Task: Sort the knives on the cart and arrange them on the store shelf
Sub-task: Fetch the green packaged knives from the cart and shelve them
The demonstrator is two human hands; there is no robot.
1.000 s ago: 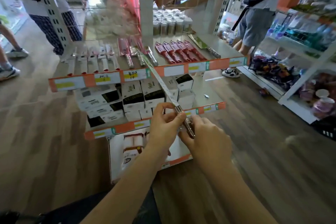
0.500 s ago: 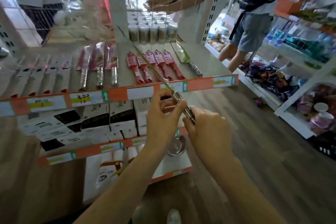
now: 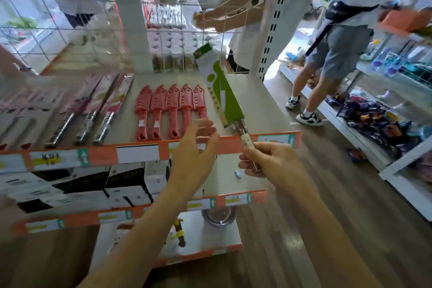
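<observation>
**Shop aisle: knife (image 3: 222, 91) held over the shelf (image 3: 257, 91)**

Wooden floor (image 3: 327, 217) runs along the right of a grey shelf unit with an orange price strip (image 3: 140, 154) along its front edge. A wire grid (image 3: 70, 18) closes the back of the top board, and rows of jars (image 3: 173, 54) stand behind it.

The right hand (image 3: 268, 161) is wrapped round the handle of the knife, just in front of the price strip. The blade sits in a green and white card sleeve and slants up and away over the right part of the board, its tip in front of the grid. Whether the sleeve touches the board cannot be told.

The left hand (image 3: 194, 147) is apart from the right, to its left, in front of the shelf edge. Its fingers are loosely bent and hold nothing.

Five red knives (image 3: 171, 110) in red covers lie side by side on the board, handles toward the front edge, just left of the held knife. Further left lie steel-handled knives (image 3: 86, 124) in pink packs, also handles forward; that side is blurred.

Black and white boxes (image 3: 93, 184) fill the board below. A metal bowl (image 3: 218, 215) sits on the lowest board.

On the right, a person (image 3: 336, 49) in grey shorts and sneakers stands in the aisle, facing other shelves.
</observation>
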